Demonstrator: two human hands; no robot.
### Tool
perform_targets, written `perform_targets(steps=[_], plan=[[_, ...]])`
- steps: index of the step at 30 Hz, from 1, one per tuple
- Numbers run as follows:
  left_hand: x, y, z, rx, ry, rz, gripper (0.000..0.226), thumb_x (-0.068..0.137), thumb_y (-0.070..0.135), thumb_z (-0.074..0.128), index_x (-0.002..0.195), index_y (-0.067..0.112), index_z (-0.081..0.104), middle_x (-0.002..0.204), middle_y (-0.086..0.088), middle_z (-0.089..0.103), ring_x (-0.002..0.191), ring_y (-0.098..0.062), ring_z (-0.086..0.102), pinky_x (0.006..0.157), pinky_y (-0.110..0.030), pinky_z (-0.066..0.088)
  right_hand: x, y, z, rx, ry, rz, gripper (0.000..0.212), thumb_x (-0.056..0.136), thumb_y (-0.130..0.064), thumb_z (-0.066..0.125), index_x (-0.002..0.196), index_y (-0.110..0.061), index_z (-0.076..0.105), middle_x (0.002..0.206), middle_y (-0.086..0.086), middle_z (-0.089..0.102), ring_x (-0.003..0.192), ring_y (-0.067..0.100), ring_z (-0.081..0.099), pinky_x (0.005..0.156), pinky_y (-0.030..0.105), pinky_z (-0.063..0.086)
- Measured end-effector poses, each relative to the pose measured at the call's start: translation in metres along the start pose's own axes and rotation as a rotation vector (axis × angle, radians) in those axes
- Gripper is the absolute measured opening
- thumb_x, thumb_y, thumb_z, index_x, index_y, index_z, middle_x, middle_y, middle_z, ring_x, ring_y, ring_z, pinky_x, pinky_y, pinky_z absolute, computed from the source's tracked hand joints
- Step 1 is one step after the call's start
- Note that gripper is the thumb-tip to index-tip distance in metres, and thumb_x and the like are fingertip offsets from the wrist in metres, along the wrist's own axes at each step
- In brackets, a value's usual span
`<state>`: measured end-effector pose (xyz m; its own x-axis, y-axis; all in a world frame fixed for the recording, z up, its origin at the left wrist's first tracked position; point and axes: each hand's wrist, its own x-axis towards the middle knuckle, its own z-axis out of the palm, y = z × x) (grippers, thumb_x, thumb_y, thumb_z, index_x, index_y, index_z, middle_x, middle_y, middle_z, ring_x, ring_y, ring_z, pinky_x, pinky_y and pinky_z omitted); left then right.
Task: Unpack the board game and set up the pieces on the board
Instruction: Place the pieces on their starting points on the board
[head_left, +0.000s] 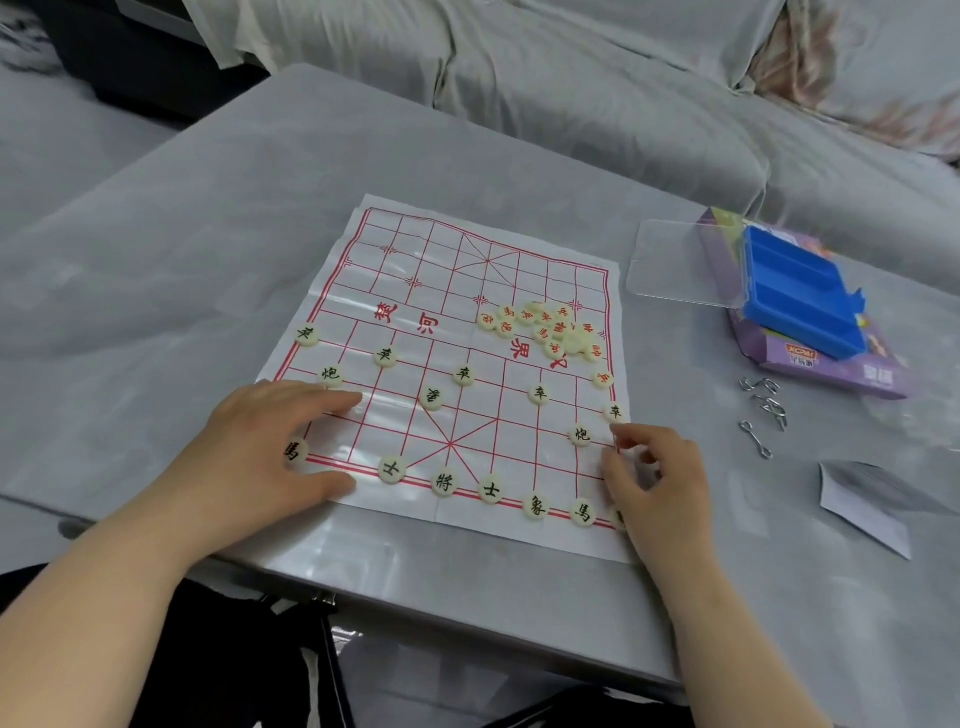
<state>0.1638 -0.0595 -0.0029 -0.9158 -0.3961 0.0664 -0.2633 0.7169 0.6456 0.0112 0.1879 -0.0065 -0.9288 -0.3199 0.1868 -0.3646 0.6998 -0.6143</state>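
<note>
Currently the paper board (395, 291) lies flat on the grey table (208, 234), red grid up, w/ creases showing. Black-lettered pieces (444, 483) are spread over the near half: a row along the near edge, two further up on the L and R sides, and several more along the line before the river text. One black piece (431, 397) sits alone nr the top of the near diagonal cross. Red-lettered pieces (550, 330) are heaped in a loose pile at the board's R side, by the river text, some overlapping; one red piece (602, 379) lies apart from the pile, just nearer, by the R border. Left hand (265, 441) rests palm-down on the near-L corner, fingers straight and together, thumb out along the near edge, touching the paper; a black piece (293, 451) is partly covered by it. Right hand (654, 483) is at the near-R corner, fingers curled w/ tips nr the R border; can't tell if they pinch anything. A piece (618, 517) shows partly from under that hand. Off to the R: clear lid (675, 265), blue tray (800, 296) lying on a purple box (841, 374), some wire puzzles (766, 410) and a folded paper slip (867, 504). Pale cloth (571, 78) covers the seat behind the table.
</note>
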Motion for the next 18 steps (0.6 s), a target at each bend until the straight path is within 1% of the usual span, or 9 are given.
perform_targets(steps=[2, 4, 7, 9, 11, 13, 15, 16, 18], plan=[[0.000, -0.001, 0.001, 0.028, 0.018, 0.016, 0.079, 0.039, 0.064, 0.043, 0.111, 0.036, 0.055, 0.107, 0.022, 0.046, 0.101, -0.004, 0.039, 0.098, -0.024, 0.022, -0.001, 0.001, 0.000, 0.047, 0.022, 0.017, 0.018, 0.082, -0.006, 0.062, 0.098, -0.014, 0.064, 0.079, -0.023, 0.045, 0.076, 0.001, 0.045, 0.063, 0.002, 0.034], [0.001, 0.001, 0.003, 0.042, 0.029, 0.023, 0.076, 0.039, 0.064, 0.043, 0.109, 0.036, 0.056, 0.106, 0.021, 0.047, 0.099, -0.004, 0.039, 0.096, -0.023, 0.020, 0.000, 0.002, -0.001, 0.097, 0.039, 0.044, 0.018, 0.082, -0.003, 0.060, 0.097, -0.012, 0.064, 0.077, -0.020, 0.046, 0.073, 0.003, 0.046, 0.063, 0.000, 0.035], [0.002, 0.004, 0.005, 0.029, 0.016, 0.022, 0.069, 0.039, 0.065, 0.044, 0.104, 0.043, 0.049, 0.106, 0.020, 0.046, 0.102, -0.004, 0.037, 0.095, -0.019, 0.017, 0.001, 0.004, 0.000, 0.096, 0.032, 0.063, 0.018, 0.082, -0.001, 0.058, 0.096, -0.010, 0.064, 0.076, -0.017, 0.047, 0.071, 0.004, 0.047, 0.063, -0.001, 0.035], [0.002, 0.005, 0.008, 0.035, 0.014, 0.042, 0.067, 0.040, 0.066, 0.045, 0.103, 0.043, 0.048, 0.106, 0.017, 0.047, 0.104, -0.004, 0.039, 0.098, -0.021, 0.015, 0.003, 0.006, 0.002, 0.069, 0.021, 0.046, 0.018, 0.082, 0.000, 0.058, 0.096, -0.009, 0.066, 0.076, -0.018, 0.046, 0.072, 0.001, 0.046, 0.065, -0.001, 0.035], [0.002, 0.007, 0.011, 0.038, 0.004, 0.060, 0.065, 0.042, 0.066, 0.045, 0.102, 0.043, 0.048, 0.106, 0.016, 0.048, 0.104, 0.000, 0.039, 0.102, -0.020, 0.012, 0.004, 0.006, 0.002, 0.042, 0.006, 0.037, 0.018, 0.082, -0.001, 0.058, 0.096, -0.008, 0.067, 0.075, -0.020, 0.043, 0.071, 0.000, 0.044, 0.065, -0.002, 0.033], [0.003, 0.009, 0.013, 0.045, -0.019, 0.075, 0.064, 0.043, 0.066, 0.044, 0.103, 0.044, 0.047, 0.107, 0.018, 0.047, 0.105, 0.007, 0.037, 0.101, -0.016, 0.008, 0.004, 0.006, 0.001, 0.031, -0.008, 0.036, 0.017, 0.083, -0.002, 0.057, 0.096, -0.008, 0.067, 0.075, -0.022, 0.041, 0.071, 0.005, 0.043, 0.065, 0.000, 0.034], [0.003, 0.012, 0.013, 0.049, -0.028, 0.075, 0.064, 0.043, 0.066, 0.043, 0.103, 0.044, 0.046, 0.106, 0.020, 0.046, 0.103, 0.009, 0.036, 0.099, -0.013, 0.007, 0.004, 0.006, 0.001, 0.032, -0.014, 0.030, 0.017, 0.084, -0.003, 0.057, 0.097, -0.008, 0.067, 0.075, -0.023, 0.041, 0.077, 0.010, 0.043, 0.066, 0.003, 0.035], [0.004, 0.013, 0.014, 0.054, -0.030, 0.072, 0.065, 0.043, 0.066, 0.043, 0.104, 0.044, 0.046, 0.106, 0.021, 0.046, 0.103, 0.007, 0.037, 0.099, -0.013, 0.007, 0.004, 0.006, 0.001, 0.033, -0.016, 0.033, 0.017, 0.084, -0.003, 0.056, 0.097, -0.008, 0.066, 0.075, -0.022, 0.040, 0.079, 0.009, 0.043, 0.065, 0.005, 0.035], [0.005, 0.016, 0.014, 0.063, -0.036, 0.068, 0.066, 0.042, 0.068, 0.043, 0.104, 0.045, 0.046, 0.107, 0.023, 0.046, 0.104, 0.001, 0.037, 0.100, -0.015, 0.009, 0.004, 0.006, 0.000, 0.034, -0.018, 0.036, 0.016, 0.084, -0.004, 0.056, 0.096, -0.009, 0.066, 0.075, -0.022, 0.040, 0.075, 0.006, 0.042, 0.064, 0.005, 0.035]])
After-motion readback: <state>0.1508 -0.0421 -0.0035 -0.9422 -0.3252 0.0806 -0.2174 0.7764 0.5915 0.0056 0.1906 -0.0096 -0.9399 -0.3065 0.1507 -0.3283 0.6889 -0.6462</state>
